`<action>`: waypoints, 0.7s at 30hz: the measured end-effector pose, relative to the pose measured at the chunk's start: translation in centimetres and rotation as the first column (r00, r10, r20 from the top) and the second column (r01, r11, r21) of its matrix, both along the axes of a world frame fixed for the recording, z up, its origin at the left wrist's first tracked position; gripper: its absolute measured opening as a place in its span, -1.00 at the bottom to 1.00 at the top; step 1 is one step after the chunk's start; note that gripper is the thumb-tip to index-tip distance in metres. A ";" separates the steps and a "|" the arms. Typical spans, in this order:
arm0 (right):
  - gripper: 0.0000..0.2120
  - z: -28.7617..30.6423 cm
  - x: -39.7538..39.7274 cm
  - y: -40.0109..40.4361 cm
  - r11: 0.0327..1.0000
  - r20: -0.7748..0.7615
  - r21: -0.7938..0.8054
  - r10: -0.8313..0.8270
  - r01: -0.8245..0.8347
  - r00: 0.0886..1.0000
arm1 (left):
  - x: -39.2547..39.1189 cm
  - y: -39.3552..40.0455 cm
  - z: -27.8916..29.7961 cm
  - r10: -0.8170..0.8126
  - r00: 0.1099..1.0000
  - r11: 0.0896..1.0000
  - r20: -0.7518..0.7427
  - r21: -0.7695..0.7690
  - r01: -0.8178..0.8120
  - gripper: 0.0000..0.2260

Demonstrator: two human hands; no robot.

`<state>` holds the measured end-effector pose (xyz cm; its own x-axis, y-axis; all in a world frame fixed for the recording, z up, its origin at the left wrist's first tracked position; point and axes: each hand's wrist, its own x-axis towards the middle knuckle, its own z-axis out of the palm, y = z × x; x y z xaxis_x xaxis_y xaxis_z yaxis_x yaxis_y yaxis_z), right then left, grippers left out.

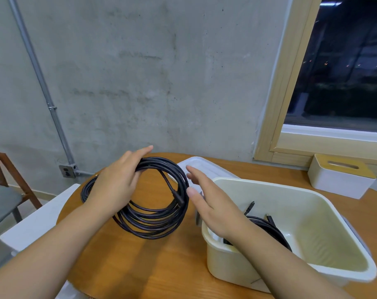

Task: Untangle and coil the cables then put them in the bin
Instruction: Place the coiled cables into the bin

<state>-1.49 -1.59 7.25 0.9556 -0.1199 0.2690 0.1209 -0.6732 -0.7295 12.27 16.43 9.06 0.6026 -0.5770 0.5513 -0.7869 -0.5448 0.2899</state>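
1. A coil of black cable (155,203) hangs in several loose loops above the wooden table (161,266), at the middle of the view, with one plug end dangling inside the ring.
2. The left hand (116,182) grips the coil at its 11 o'clock edge: the fingers curl over the top strands, and the index finger points out straighter toward 1 o'clock.
3. The right hand (213,203) is at 3 o'clock of the coil, just beside it, fingers straight and spread, palm turned toward the loops; it holds nothing. Whether the thumb tip touches the cable cannot be told.
4. Under the right forearm, at 4 o'clock of the coil, a cream bin (312,240) stands on the table. A second black cable (269,227) already lies coiled in it, its plugs sticking up near the bin's left wall.
5. A white lid (202,167) lies flat on the table behind the bin, at 1 o'clock of the coil.
6. More black cable (87,186) rests on the table at 9 o'clock, partly hidden by the left hand.
7. A white tissue box (340,178) with a yellowish top sits at the far right, below the window (338,67).
8. A wooden chair (6,190) stands at the far left, before the grey concrete wall (140,72).
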 end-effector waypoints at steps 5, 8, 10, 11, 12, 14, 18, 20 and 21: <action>-0.52 2.2 -1.3 0.1 0.963 0.125 0.270 -0.041 0.006 0.991 | -1.9 -3.1 2.9 -0.058 0.998 0.990 0.028 -0.126 0.061 -0.55; -0.48 3.0 -2.3 -1.4 0.979 0.214 0.188 -0.122 0.082 0.969 | -2.9 -5.7 3.4 -0.127 0.992 0.968 -0.023 -0.219 0.119 -0.57; -0.54 3.8 -3.1 -2.9 0.985 0.288 0.109 -0.162 0.136 0.944 | -3.7 -7.7 3.7 -0.170 0.984 0.952 -0.063 -0.267 0.147 -0.57; -0.58 4.3 -3.6 -3.7 0.984 0.304 0.105 -0.173 0.147 0.937 | -4.1 -8.7 3.8 -0.191 0.978 0.946 -0.079 -0.281 0.162 -0.57; -0.60 4.7 -4.1 -4.5 0.982 0.307 0.118 -0.176 0.146 0.935 | -4.6 -9.7 3.8 -0.211 0.973 0.940 -0.094 -0.291 0.176 -0.57; -0.63 5.3 -5.3 -6.0 0.978 0.288 0.166 -0.167 0.123 0.943 | -5.5 -11.6 3.8 -0.240 0.963 0.935 -0.122 -0.294 0.196 -0.58; -0.64 5.0 -7.4 -8.8 0.963 0.231 0.212 -0.213 0.165 0.949 | -6.8 -15.2 2.5 -0.305 0.929 0.924 -0.208 -0.302 0.236 -0.59; -0.65 4.3 -8.0 -10.0 0.950 0.188 0.212 -0.270 0.230 0.944 | -7.5 -16.8 1.6 -0.311 0.912 0.930 -0.267 -0.282 0.235 -0.60; -0.65 3.9 -8.3 -10.5 0.940 0.159 0.219 -0.300 0.263 0.941 | -7.7 -17.5 1.0 -0.307 0.903 0.937 -0.300 -0.264 0.231 -0.60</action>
